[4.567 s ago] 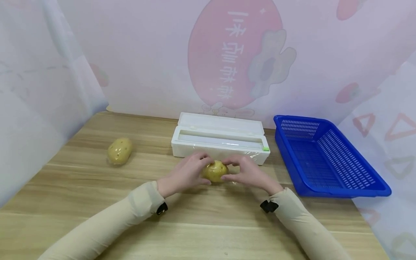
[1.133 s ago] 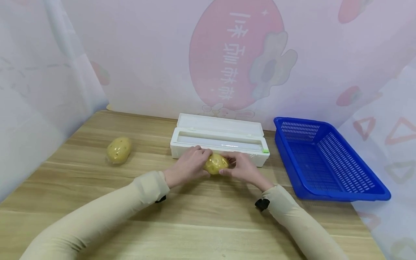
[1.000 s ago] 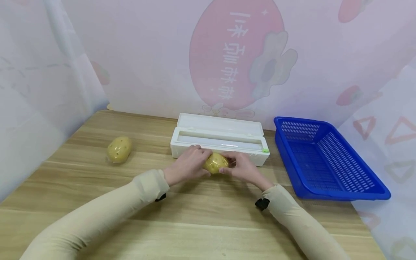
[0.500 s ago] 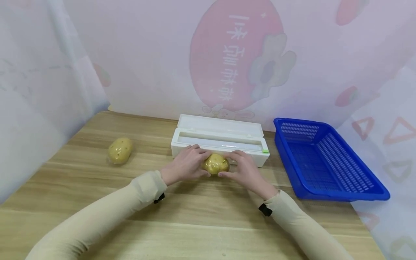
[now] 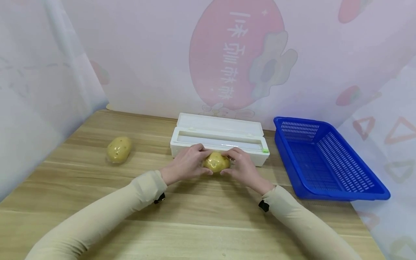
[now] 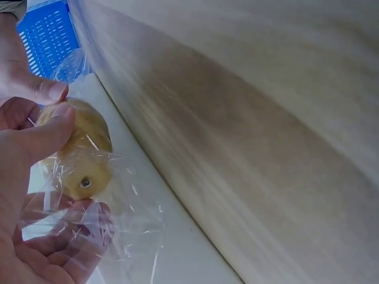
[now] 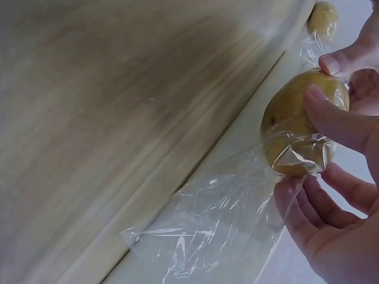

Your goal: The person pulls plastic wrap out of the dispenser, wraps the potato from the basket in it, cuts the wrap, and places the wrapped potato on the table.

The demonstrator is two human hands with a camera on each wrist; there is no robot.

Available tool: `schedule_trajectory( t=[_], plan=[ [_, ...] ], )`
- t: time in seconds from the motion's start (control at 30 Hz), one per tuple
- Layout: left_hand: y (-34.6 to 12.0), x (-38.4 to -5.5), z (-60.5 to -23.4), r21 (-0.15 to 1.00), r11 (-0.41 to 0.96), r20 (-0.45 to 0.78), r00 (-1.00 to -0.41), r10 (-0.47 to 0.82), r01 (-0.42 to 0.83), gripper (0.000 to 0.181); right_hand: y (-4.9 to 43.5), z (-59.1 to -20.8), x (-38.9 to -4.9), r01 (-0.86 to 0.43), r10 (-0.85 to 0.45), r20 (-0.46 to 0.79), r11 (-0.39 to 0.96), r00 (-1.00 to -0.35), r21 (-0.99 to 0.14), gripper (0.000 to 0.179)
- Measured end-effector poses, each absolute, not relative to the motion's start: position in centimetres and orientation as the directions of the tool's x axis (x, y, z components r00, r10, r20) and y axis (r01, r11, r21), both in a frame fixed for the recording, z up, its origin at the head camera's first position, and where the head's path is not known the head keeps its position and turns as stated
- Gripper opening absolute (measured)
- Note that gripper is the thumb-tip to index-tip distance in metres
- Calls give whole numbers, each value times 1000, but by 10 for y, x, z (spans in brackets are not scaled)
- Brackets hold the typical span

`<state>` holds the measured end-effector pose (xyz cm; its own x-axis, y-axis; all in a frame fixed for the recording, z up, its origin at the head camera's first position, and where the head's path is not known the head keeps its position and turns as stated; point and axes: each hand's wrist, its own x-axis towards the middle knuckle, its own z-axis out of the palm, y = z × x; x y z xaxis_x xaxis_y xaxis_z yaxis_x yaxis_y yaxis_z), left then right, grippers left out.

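Between both hands is a potato [image 5: 216, 162] in clear plastic wrap, just in front of the white wrap box. My left hand [image 5: 187, 163] grips its left end, thumb on the near side, fingers behind. Its other end is in my right hand [image 5: 243, 167], held the same way. In the right wrist view, loose plastic wrap [image 7: 207, 219] trails off the potato [image 7: 296, 127]. Crinkled film [image 6: 136, 207] also sticks out around the potato [image 6: 89, 142] in the left wrist view. A second wrapped potato [image 5: 119, 150] lies at the left of the table.
Behind the hands stands the white wrap box [image 5: 219, 139], its lid raised, a roll inside and a green tab at its right end. A blue plastic basket [image 5: 325, 164] stands to the right. The wooden table [image 5: 195, 224] meets a printed curtain [image 5: 146, 65] at the back.
The held potato has moved slightly away from me, nearer the box, since the earliest frame. Over the last second my right hand has shifted its grip on it. The other potato stays put.
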<state>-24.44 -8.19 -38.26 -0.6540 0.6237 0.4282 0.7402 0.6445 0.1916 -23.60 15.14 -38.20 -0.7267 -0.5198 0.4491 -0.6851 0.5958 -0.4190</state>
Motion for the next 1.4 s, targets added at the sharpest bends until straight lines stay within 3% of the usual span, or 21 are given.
schedule_trajectory(
  t=[0.27, 0.47, 0.9, 1.07, 1.27, 1.4],
  plan=[
    [-81, -247, -384, 294, 639, 420, -697, 581, 711, 61, 152, -381, -237, -660, -515, 413, 581, -751, -476, 55],
    [-81, -250, -386, 316, 605, 441, -678, 589, 731, 54, 154, -382, -241, -629, -518, 361, 581, -775, -516, 52],
    [-77, -253, -395, 391, 527, 434, -656, 617, 754, 26, 159, -379, -246, -627, -573, 278, 606, -771, -489, 52],
    [-76, -254, -395, 407, 538, 382, -672, 634, 739, 26, 160, -380, -245, -615, -576, 255, 609, -777, -500, 49],
    [-78, -254, -390, 401, 592, 303, -711, 635, 699, 40, 155, -378, -243, -590, -555, 235, 640, -798, -492, 50],
    [-77, -254, -387, 400, 603, 272, -718, 641, 690, 40, 154, -374, -237, -582, -531, 247, 685, -811, -438, 57]
  ],
)
